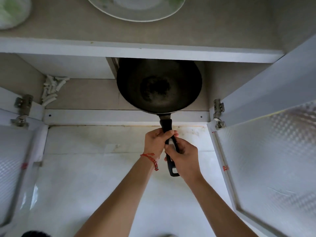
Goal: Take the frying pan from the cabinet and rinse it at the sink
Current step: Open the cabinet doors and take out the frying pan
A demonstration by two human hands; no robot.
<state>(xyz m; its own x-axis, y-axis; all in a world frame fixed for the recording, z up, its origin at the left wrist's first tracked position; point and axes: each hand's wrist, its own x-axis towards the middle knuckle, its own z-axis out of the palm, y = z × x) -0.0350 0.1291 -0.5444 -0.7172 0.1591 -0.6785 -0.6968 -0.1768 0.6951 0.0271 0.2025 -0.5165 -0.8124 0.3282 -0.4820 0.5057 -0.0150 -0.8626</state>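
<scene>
A black frying pan sits partly inside the open cabinet under the counter, its bowl facing up and its long black handle pointing out toward me. Both hands grip that handle. My left hand, with a red string at the wrist, holds the handle's upper part. Just below it, my right hand is wrapped around the lower part. The handle's end loop sticks out under my right hand. No sink is in view.
Both cabinet doors stand open: the left door and the right door, each on metal hinges. A white plate and a plastic bag rest on the counter above. The white tiled floor lies below.
</scene>
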